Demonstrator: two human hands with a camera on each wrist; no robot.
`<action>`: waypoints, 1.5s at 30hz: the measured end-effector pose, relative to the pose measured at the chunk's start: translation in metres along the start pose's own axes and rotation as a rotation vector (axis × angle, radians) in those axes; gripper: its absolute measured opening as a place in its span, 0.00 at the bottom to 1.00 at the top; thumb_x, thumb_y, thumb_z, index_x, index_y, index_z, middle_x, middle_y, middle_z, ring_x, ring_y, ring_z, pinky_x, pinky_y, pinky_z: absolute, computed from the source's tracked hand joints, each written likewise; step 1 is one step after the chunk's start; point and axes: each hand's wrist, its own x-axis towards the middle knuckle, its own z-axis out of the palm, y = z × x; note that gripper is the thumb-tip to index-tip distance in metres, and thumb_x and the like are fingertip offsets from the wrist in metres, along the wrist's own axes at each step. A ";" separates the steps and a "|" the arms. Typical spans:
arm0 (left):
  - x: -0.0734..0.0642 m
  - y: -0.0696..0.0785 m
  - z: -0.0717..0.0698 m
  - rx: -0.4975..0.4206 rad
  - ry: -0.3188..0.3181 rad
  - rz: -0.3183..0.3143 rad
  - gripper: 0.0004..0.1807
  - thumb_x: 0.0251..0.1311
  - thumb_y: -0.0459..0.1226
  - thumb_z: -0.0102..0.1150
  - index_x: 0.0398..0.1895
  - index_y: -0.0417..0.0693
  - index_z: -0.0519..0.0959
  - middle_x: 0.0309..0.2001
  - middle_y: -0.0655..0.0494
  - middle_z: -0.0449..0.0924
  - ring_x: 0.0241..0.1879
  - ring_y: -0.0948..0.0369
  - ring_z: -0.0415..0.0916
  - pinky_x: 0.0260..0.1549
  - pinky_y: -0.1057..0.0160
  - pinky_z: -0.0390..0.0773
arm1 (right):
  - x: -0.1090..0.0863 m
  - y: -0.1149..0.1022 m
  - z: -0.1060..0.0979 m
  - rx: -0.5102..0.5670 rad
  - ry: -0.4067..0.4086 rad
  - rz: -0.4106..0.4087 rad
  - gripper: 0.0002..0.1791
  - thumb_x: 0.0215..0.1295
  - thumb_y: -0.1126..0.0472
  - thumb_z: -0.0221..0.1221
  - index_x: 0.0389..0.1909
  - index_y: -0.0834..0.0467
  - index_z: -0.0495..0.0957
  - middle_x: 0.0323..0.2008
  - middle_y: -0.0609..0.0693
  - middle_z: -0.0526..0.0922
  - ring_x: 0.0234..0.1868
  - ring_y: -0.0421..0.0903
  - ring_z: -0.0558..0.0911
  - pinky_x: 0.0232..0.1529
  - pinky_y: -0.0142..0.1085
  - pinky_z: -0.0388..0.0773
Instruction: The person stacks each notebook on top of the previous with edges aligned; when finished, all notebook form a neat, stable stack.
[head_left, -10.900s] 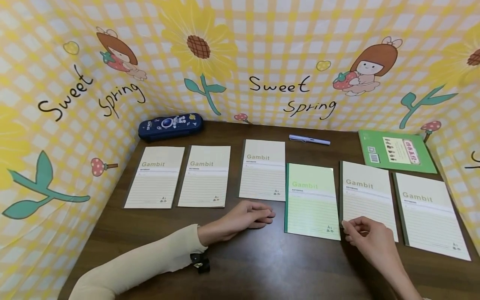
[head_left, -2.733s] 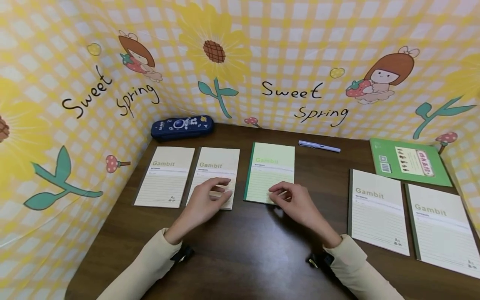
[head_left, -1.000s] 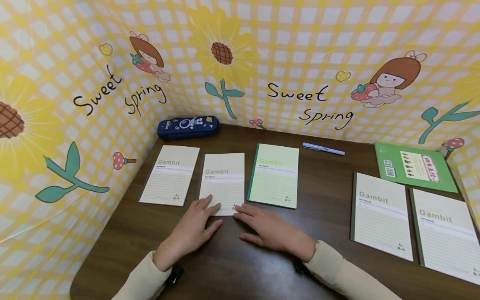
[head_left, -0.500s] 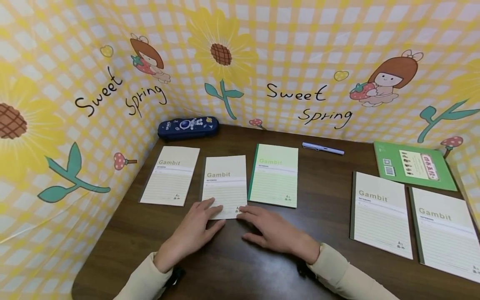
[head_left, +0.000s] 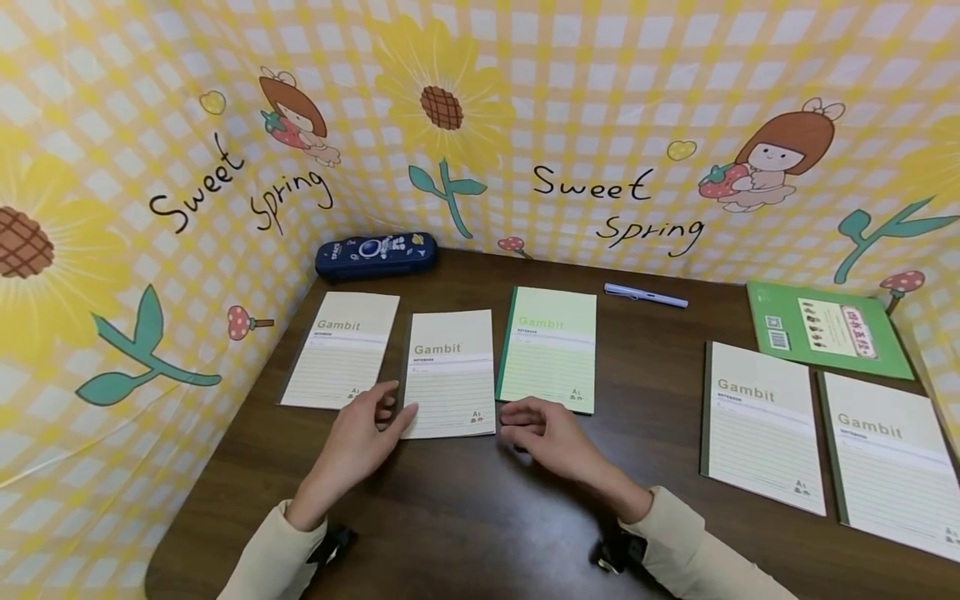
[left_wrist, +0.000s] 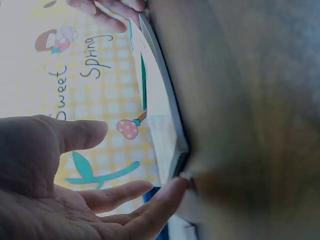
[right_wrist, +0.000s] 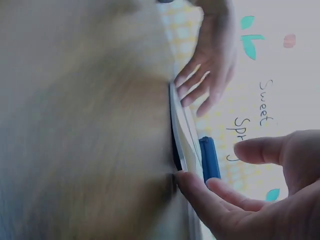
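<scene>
The white notebook point(head_left: 448, 383) lies on the desk point(head_left: 465, 517) between the left hand point(head_left: 356, 437), at its left edge, and the right hand point(head_left: 558, 442), by its near right corner; fingers point(left_wrist: 159, 210) spread from thumbs. Right of it is a pale green notebook point(head_left: 549, 350); behind-left, a pencil case point(head_left: 375, 256).

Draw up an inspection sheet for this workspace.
Surface: dark table with wood grain and a glare patch.
Job's things: four pale notebooks and one green-tinted notebook, closed, face up; three towards the left, two at the right.
Clutter: blue case back left, pen at the back, green book back right.
Hands: left hand at the left edge of the second notebook from left, right hand by its right edge; exact contact hard to tell.
Cables: nothing seen.
Surroundings: yellow checked cloth behind and at left, printed "Sweet Spring".
</scene>
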 end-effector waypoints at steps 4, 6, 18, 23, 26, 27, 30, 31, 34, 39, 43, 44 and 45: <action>0.002 -0.005 -0.001 -0.093 -0.021 -0.064 0.34 0.75 0.51 0.58 0.73 0.36 0.70 0.57 0.38 0.84 0.53 0.46 0.85 0.53 0.46 0.84 | 0.003 -0.002 -0.001 0.210 -0.041 0.126 0.22 0.76 0.63 0.59 0.64 0.70 0.76 0.59 0.68 0.85 0.58 0.57 0.87 0.56 0.43 0.87; 0.003 -0.007 -0.001 -0.124 -0.021 -0.079 0.33 0.76 0.51 0.57 0.73 0.36 0.70 0.57 0.38 0.84 0.53 0.47 0.85 0.54 0.46 0.84 | 0.004 -0.003 0.000 0.275 -0.037 0.166 0.24 0.76 0.62 0.59 0.67 0.71 0.73 0.59 0.68 0.84 0.57 0.55 0.88 0.57 0.43 0.86; 0.003 -0.022 -0.004 -0.282 -0.067 -0.133 0.29 0.79 0.45 0.54 0.71 0.32 0.71 0.57 0.32 0.83 0.48 0.47 0.86 0.47 0.55 0.87 | 0.006 0.001 0.007 0.444 -0.053 0.218 0.32 0.73 0.66 0.60 0.74 0.73 0.63 0.62 0.72 0.80 0.51 0.45 0.89 0.61 0.41 0.84; 0.002 -0.027 -0.002 -0.365 -0.104 -0.149 0.25 0.76 0.35 0.56 0.70 0.29 0.72 0.53 0.32 0.83 0.41 0.54 0.86 0.39 0.63 0.87 | 0.010 0.004 0.010 0.416 -0.047 0.184 0.28 0.72 0.68 0.62 0.69 0.75 0.70 0.55 0.69 0.85 0.45 0.41 0.90 0.56 0.39 0.87; 0.002 -0.029 -0.002 -0.383 -0.118 -0.132 0.24 0.72 0.29 0.58 0.69 0.28 0.72 0.50 0.33 0.82 0.41 0.57 0.85 0.36 0.65 0.86 | 0.014 0.007 0.013 0.398 -0.028 0.172 0.26 0.70 0.69 0.63 0.65 0.75 0.74 0.48 0.64 0.88 0.42 0.43 0.90 0.51 0.38 0.88; 0.001 -0.029 -0.002 -0.389 -0.125 -0.126 0.24 0.72 0.28 0.59 0.69 0.28 0.71 0.50 0.33 0.81 0.42 0.57 0.85 0.35 0.65 0.86 | 0.015 0.008 0.014 0.395 -0.022 0.170 0.25 0.69 0.70 0.64 0.65 0.75 0.74 0.47 0.62 0.89 0.41 0.43 0.90 0.50 0.38 0.88; 0.000 -0.031 -0.002 -0.417 -0.137 -0.123 0.26 0.70 0.26 0.59 0.69 0.29 0.70 0.52 0.33 0.80 0.44 0.56 0.84 0.35 0.64 0.85 | 0.018 0.009 0.016 0.377 -0.007 0.159 0.25 0.67 0.71 0.65 0.63 0.75 0.76 0.46 0.62 0.89 0.39 0.42 0.90 0.46 0.36 0.88; 0.000 -0.032 -0.003 -0.427 -0.141 -0.127 0.26 0.70 0.26 0.59 0.70 0.29 0.70 0.53 0.33 0.79 0.44 0.55 0.84 0.36 0.64 0.85 | 0.019 0.010 0.017 0.370 -0.004 0.155 0.25 0.66 0.72 0.65 0.62 0.75 0.76 0.46 0.64 0.88 0.38 0.42 0.90 0.45 0.36 0.88; -0.001 -0.033 -0.005 -0.451 -0.154 -0.129 0.28 0.69 0.26 0.60 0.72 0.30 0.69 0.56 0.32 0.78 0.47 0.52 0.83 0.37 0.65 0.85 | 0.021 0.010 0.019 0.355 -0.002 0.143 0.25 0.65 0.73 0.66 0.62 0.75 0.76 0.50 0.68 0.87 0.38 0.40 0.89 0.43 0.35 0.88; -0.003 -0.034 -0.009 -0.478 -0.162 -0.122 0.30 0.69 0.25 0.59 0.73 0.31 0.67 0.59 0.30 0.76 0.51 0.48 0.82 0.37 0.66 0.84 | 0.022 0.011 0.020 0.345 -0.014 0.128 0.25 0.64 0.73 0.66 0.62 0.74 0.75 0.52 0.70 0.86 0.37 0.39 0.89 0.43 0.35 0.88; -0.004 -0.032 -0.014 -0.491 -0.160 -0.113 0.30 0.68 0.25 0.60 0.73 0.32 0.67 0.59 0.30 0.76 0.51 0.48 0.81 0.38 0.67 0.84 | 0.022 0.009 0.020 0.341 -0.022 0.113 0.27 0.63 0.72 0.67 0.63 0.73 0.75 0.52 0.69 0.87 0.37 0.39 0.89 0.42 0.35 0.87; -0.004 -0.031 -0.014 -0.494 -0.157 -0.113 0.30 0.68 0.25 0.60 0.73 0.32 0.68 0.59 0.30 0.76 0.51 0.48 0.81 0.38 0.67 0.84 | 0.022 0.008 0.020 0.340 -0.022 0.112 0.27 0.63 0.72 0.67 0.63 0.72 0.75 0.52 0.69 0.87 0.37 0.40 0.89 0.42 0.35 0.87; -0.004 -0.031 -0.015 -0.497 -0.155 -0.112 0.30 0.68 0.25 0.60 0.73 0.32 0.68 0.59 0.30 0.76 0.51 0.48 0.81 0.38 0.67 0.84 | 0.022 0.007 0.020 0.338 -0.022 0.111 0.27 0.63 0.72 0.67 0.63 0.72 0.75 0.52 0.68 0.87 0.37 0.40 0.89 0.42 0.35 0.86</action>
